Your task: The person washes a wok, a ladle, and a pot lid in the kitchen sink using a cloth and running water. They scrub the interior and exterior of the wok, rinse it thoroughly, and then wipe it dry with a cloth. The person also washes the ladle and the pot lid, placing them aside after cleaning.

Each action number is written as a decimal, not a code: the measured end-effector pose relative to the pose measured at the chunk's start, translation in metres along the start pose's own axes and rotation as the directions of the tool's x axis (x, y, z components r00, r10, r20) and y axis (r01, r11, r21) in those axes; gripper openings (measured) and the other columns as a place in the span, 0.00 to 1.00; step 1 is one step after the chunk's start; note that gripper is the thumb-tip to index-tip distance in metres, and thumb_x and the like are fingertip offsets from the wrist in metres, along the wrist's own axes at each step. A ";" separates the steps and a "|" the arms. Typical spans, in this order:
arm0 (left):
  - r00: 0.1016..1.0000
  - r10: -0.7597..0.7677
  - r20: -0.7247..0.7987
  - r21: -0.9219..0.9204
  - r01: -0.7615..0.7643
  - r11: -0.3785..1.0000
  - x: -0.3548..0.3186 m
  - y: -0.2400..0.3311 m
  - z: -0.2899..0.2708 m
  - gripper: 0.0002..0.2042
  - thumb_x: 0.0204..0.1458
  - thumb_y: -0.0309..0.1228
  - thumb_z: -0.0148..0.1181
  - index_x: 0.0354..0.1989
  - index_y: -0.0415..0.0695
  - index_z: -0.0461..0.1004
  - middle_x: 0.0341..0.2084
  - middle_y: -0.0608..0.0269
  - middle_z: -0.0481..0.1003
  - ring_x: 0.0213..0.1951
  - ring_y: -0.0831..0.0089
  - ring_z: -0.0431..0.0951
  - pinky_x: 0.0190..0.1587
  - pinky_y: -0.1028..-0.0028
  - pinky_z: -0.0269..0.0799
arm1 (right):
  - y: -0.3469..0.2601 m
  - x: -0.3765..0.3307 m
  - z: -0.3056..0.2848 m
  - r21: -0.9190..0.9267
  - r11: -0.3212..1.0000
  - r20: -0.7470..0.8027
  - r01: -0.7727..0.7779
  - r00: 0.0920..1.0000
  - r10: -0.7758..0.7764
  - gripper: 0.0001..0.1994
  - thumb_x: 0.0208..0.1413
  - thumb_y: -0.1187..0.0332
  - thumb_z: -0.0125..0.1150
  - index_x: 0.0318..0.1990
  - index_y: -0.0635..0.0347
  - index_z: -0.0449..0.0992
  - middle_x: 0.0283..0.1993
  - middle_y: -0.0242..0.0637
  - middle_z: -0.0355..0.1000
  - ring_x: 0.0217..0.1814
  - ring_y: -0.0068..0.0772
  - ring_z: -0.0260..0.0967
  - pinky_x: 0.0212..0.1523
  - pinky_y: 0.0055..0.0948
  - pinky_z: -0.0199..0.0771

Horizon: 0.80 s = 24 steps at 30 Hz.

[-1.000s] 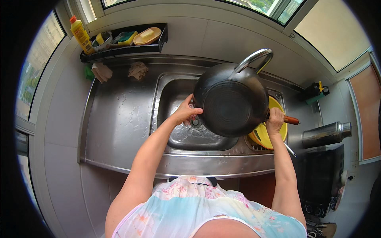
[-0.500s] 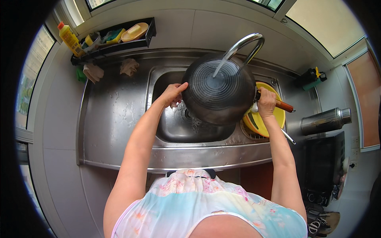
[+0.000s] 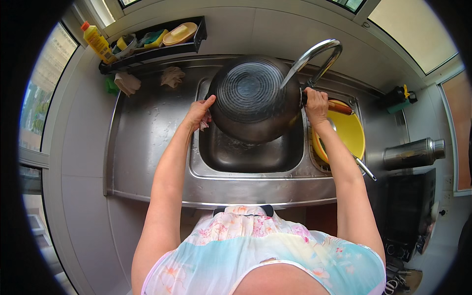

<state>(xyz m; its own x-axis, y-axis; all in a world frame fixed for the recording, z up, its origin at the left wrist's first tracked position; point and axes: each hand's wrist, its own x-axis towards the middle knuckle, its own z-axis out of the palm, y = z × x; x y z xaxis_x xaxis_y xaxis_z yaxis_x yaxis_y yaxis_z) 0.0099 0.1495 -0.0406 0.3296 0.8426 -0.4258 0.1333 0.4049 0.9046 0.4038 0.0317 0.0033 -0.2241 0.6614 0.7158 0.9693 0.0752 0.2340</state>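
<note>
Bottom up over the sink [image 3: 246,164], a dark wok [image 3: 258,101] with ringed grooves on its base hangs between my hands. My left hand [image 3: 199,113] is closed on its left rim, thumb on the outside; a pale pinkish cloth [image 3: 205,121] shows below the fingers. My right hand [image 3: 317,105] wraps round the handle, whose brown wooden end [image 3: 341,107] sticks out to the right. The chrome tap [image 3: 314,50] arches over the wok's right side, its outlet close to the base. The wok's inside is hidden.
A yellow basin [image 3: 351,130] with a metal-handled utensil [image 3: 365,168] sits right of the sink. A steel flask [image 3: 414,153] lies farther right. At the back left, a black rack [image 3: 162,51] holds sponges and soap, near a crumpled cloth [image 3: 172,76] and a yellow bottle [image 3: 98,43].
Both hands have carried the wok left and a little toward the back wall. The tap's outlet now lies over its right part rather than its middle, and more of the yellow basin shows.
</note>
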 end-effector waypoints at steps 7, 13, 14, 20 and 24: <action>0.994 0.073 -0.078 -0.059 -0.078 0.995 0.005 -0.003 -0.009 0.28 0.47 0.54 0.64 0.40 0.37 0.71 0.13 0.63 0.68 0.11 0.74 0.66 0.14 0.75 0.62 | 0.000 0.018 0.008 0.040 0.999 -0.052 0.024 0.998 -0.022 0.09 0.49 0.74 0.53 0.39 0.53 0.68 0.28 0.28 0.66 0.33 0.27 0.68 0.40 0.29 0.60; 0.999 -0.010 -0.049 -0.093 0.005 0.996 -0.029 -0.009 -0.037 0.27 0.49 0.53 0.61 0.41 0.38 0.72 0.13 0.64 0.68 0.13 0.75 0.68 0.15 0.76 0.66 | -0.023 0.039 -0.007 0.185 0.977 -0.042 0.104 0.994 -0.098 0.17 0.42 0.73 0.57 0.44 0.53 0.66 0.29 0.28 0.67 0.35 0.26 0.70 0.41 0.28 0.59; 0.999 -0.036 -0.019 -0.099 0.034 0.994 -0.035 -0.010 -0.038 0.27 0.49 0.55 0.61 0.39 0.39 0.73 0.15 0.65 0.70 0.14 0.76 0.68 0.16 0.77 0.66 | -0.024 0.042 -0.011 0.200 0.971 -0.059 0.130 0.991 -0.121 0.18 0.42 0.73 0.56 0.44 0.54 0.66 0.29 0.28 0.67 0.34 0.26 0.70 0.41 0.28 0.59; 0.989 -0.148 0.020 -0.152 0.149 0.977 -0.038 -0.003 -0.036 0.28 0.46 0.60 0.59 0.33 0.41 0.75 0.19 0.68 0.74 0.15 0.78 0.69 0.16 0.79 0.67 | -0.016 0.067 -0.021 0.075 0.958 -0.052 0.276 0.961 -0.272 0.14 0.46 0.71 0.53 0.44 0.54 0.68 0.26 0.26 0.63 0.31 0.24 0.66 0.43 0.25 0.58; 0.984 -0.170 0.053 -0.163 0.177 0.971 -0.041 -0.008 -0.032 0.29 0.46 0.61 0.59 0.32 0.42 0.76 0.20 0.68 0.75 0.15 0.78 0.70 0.16 0.79 0.67 | -0.022 0.060 -0.024 -0.003 0.957 -0.065 0.291 0.955 -0.291 0.11 0.49 0.72 0.51 0.42 0.54 0.69 0.24 0.24 0.61 0.29 0.21 0.64 0.42 0.24 0.58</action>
<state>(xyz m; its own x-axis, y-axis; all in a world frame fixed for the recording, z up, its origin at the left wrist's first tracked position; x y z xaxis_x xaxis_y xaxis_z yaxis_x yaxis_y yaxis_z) -0.0351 0.1230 -0.0311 0.3516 0.7413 -0.5717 0.0353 0.5998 0.7994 0.3667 0.0521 0.0571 -0.5024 0.5610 0.6579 0.8617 0.2620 0.4346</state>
